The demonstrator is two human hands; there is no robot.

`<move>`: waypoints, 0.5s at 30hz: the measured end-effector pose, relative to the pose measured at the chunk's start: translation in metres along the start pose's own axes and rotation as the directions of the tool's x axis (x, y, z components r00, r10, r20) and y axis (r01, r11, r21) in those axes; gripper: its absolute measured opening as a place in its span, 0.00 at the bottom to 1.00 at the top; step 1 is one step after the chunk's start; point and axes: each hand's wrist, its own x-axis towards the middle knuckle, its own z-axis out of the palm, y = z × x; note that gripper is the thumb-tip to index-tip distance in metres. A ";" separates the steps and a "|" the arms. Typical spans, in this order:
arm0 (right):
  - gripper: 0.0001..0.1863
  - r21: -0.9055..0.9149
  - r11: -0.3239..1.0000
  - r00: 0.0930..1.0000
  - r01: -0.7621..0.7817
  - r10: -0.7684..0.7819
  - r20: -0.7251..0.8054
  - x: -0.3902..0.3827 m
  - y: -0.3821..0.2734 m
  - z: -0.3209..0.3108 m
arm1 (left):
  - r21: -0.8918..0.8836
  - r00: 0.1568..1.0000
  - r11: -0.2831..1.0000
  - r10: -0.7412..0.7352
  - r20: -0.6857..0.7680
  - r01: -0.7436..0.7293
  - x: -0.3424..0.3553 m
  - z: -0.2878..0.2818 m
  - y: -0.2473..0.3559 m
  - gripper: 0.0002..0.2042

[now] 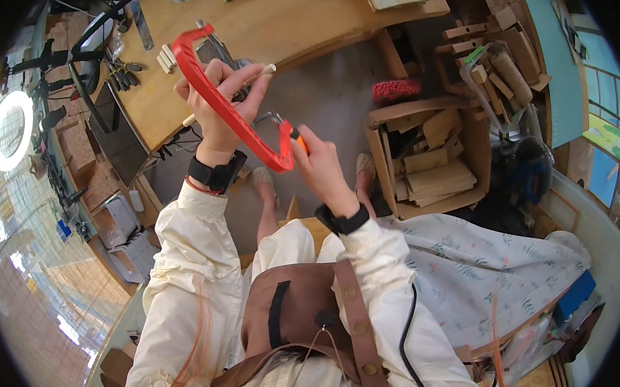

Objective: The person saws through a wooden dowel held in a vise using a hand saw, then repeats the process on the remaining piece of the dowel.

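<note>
A saw with a curved red frame [224,108] stretches slantwise in front of me, above the gap beside the workbench. My right hand [317,167] is closed around its orange and black handle [300,141]. The frame crosses over my left hand [219,104], whose fingers are bent in a pinch. A short pale wooden stick [269,69] pokes out between the thumb and fingers of that hand. Behind the left hand a grey metal fitting [219,49] shows at the bench, partly covered. The saw's blade cannot be made out.
The wooden workbench [322,18] runs across the far side, with pliers [122,76] and small pale wood pieces [166,59] near its left edge. A cardboard box [481,159] of wood offcuts stands right of my feet, near a red patterned item [396,92]. A ring light [11,131] glows left.
</note>
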 end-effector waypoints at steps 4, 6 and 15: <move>0.16 -0.037 0.999 0.998 0.026 -0.024 0.055 0.023 -0.013 0.003 | 0.033 1.000 0.999 0.028 -0.008 -0.028 -0.004 0.008 -0.013 0.07; 0.16 -0.043 0.998 0.998 0.043 -0.042 0.040 0.020 -0.009 0.001 | 0.046 0.996 0.995 0.088 -0.014 -0.087 -0.004 0.008 -0.012 0.06; 0.14 -0.049 0.999 0.998 -0.004 0.008 0.068 0.017 -0.008 -0.004 | 0.014 0.999 0.999 0.035 0.027 -0.036 -0.004 0.007 -0.010 0.06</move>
